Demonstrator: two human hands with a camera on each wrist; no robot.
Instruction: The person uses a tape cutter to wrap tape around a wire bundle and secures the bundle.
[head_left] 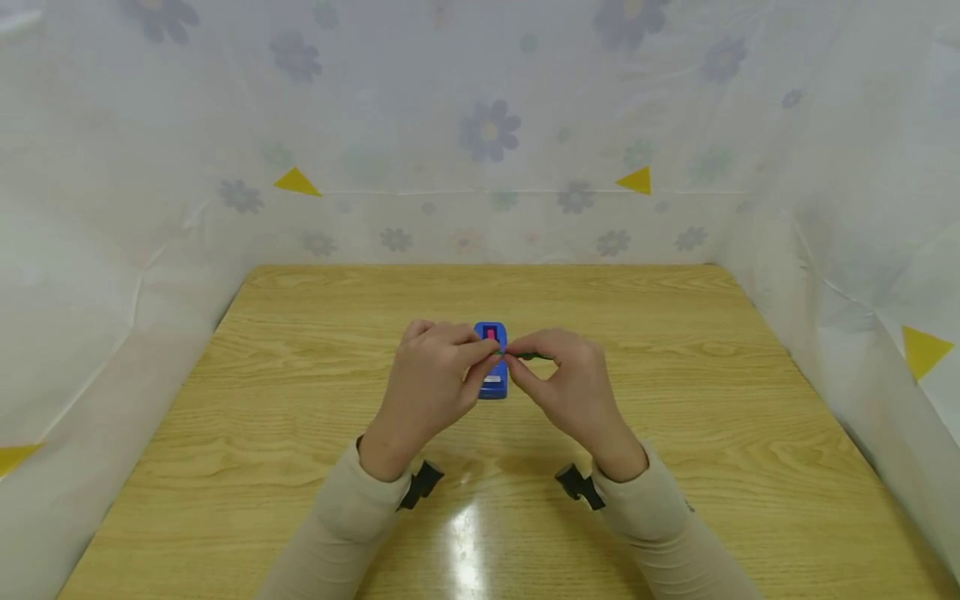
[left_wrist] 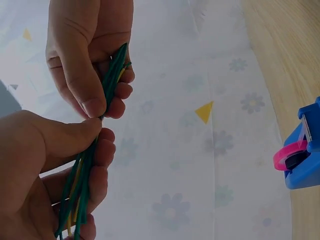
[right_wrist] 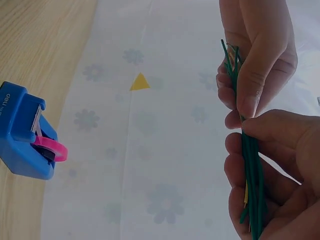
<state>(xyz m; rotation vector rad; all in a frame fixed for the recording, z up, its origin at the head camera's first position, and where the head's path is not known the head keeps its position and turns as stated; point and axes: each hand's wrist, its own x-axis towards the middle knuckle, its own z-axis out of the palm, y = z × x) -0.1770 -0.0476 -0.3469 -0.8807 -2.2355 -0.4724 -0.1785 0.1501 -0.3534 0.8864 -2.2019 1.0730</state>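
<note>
A thin bundle of green and yellow wires (left_wrist: 82, 187) runs between both hands, held above the table. My left hand (head_left: 435, 375) pinches it near the middle with thumb and fingertips, and the strands on that side lie along its curled fingers. Meeting it fingertip to fingertip, my right hand (head_left: 573, 375) pinches the same bundle (right_wrist: 252, 180) just beside. Loose wire ends poke out past the fingers in both wrist views. Beyond the fingertips in the head view stands a blue tape dispenser (head_left: 491, 392); neither wrist view shows a hand touching it.
The dispenser carries a pink roll (right_wrist: 52, 148) of tape. Under everything is a wood-grain table (head_left: 337, 300). White flowered sheeting (head_left: 420, 150) hangs at the back and both sides, with yellow triangles (head_left: 297, 182) on it.
</note>
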